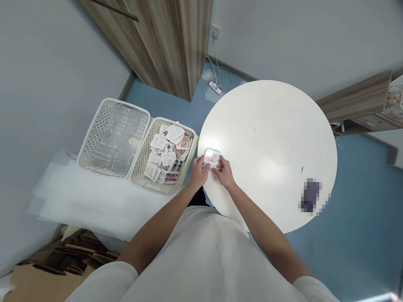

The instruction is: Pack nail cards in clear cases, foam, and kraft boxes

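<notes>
Held the case (212,157) near the rim of the table (277,109), at nine o'clock. Pinched its left side with the left hand (198,173) and its right side with the right hand (226,173), thumbs towards six o'clock. Saw pink pieces (213,160) through the clear plastic, mostly at two o'clock and along six. Judged this case filled at least in part, hence partway along; could not tell the lid closed from open, nor anything left to do on it.

Found the near basket (151,188) at nine o'clock from the case, heaped with white cards (168,158) and coloured sets (172,178). Could not tell work done from work left in that heap.

Found the far basket (96,138) beyond, also near nine, stacked with clear plastic (119,138). Judged this to be unused stock, but could not make out any contents.

Saw a pixelated dark thing (310,195) between four and five o'clock on the table, well apart from the hands. Noted cardboard (40,285) at eight o'clock, a cabinet (163,42) at eleven and a power strip (215,87) at twelve.
</notes>
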Available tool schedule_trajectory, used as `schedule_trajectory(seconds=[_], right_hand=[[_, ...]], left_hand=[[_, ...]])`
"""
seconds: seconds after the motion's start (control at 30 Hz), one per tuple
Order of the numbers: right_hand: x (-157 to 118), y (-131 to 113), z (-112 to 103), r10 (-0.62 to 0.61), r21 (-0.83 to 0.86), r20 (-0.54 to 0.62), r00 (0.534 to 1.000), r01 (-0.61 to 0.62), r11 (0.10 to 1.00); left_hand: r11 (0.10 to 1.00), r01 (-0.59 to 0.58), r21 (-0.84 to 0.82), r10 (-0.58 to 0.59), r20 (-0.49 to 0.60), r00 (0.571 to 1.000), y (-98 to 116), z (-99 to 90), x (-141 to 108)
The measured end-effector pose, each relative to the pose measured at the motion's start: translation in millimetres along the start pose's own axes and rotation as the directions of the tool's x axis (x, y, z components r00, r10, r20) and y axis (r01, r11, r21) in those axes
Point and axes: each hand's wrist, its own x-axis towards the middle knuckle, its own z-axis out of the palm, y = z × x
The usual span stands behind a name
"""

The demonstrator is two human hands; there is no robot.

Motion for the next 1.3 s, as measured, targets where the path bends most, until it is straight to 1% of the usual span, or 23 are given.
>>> schedule_trajectory(seconds=[0.13, 0.27, 0.43, 0.63, 0.77, 0.9, 1.0, 1.07, 1.17, 1.23, 1.3], right_hand=[[2.8, -1.9, 2.2, -0.016, -0.036, -0.012, 1.0, 0.016, 0.999], [2.8, -2.7, 3.1, -0.039, -0.059, -0.021, 0.999, 0.038, 0.998], [1.7, -3.2, 5.0, -0.044, -0.076, -0.03, 0.999, 0.042, 0.996], [-3.8, -7.5, 5.1, -0.036, -0.077, -0.047, 0.998, 0.032, 0.996], [-22.5, -9.5, 1.0, -0.014, -0.016, -0.039, 0.999, 0.014, 1.0], [-52.0, -4.5, -5.6, -0.033, 0.012, 0.05, 0.998, 0.032, 0.999], [-74.5, 3.8, -11.2, -0.056, 0.004, 0.136, 0.989, 0.056, 0.998], [-88.0, 9.2, -15.5, -0.066, -0.012, 0.2, 0.978, 0.07, 0.997], [-104.6, 14.1, -21.9, -0.088, -0.028, 0.334, 0.938, 0.104, 0.994], [-113.1, 14.7, -24.2, -0.098, -0.032, 0.43, 0.898, 0.124, 0.992], [-119.5, 13.8, -23.4, -0.104, -0.035, 0.503, 0.858, 0.14, 0.99]], left_hand=[[1.0, -0.023, 0.008, 0.023, 0.023, 0.999, -5.1, -0.3, 4.0], [0.999, -0.049, -0.017, 0.05, 0.021, 0.999, -7.2, 1.3, 3.4], [0.999, -0.027, -0.025, 0.028, 0.041, 0.999, -7.3, 3.0, 1.6], [0.998, -0.032, -0.054, 0.032, 0.012, 0.999, -7.0, 4.9, -0.9], [0.996, -0.003, -0.09, -0.002, -0.056, 0.998, -8.7, 7.9, -11.2], [0.995, 0.019, -0.102, -0.033, -0.144, 0.989, -13.5, 11.4, -37.7], [0.993, 0.022, -0.114, -0.048, -0.231, 0.972, -18.0, 13.9, -69.8], [0.993, 0.033, -0.116, -0.063, -0.262, 0.963, -21.1, 15.3, -95.4], [0.992, 0.051, -0.117, -0.08, -0.263, 0.961, -26.6, 16.4, -135.9], [0.988, 0.089, -0.128, -0.122, -0.278, 0.953, -30.6, 15.5, -161.4], [0.98, 0.126, -0.155, -0.169, -0.301, 0.939, -34.4, 12.2, -183.1]])
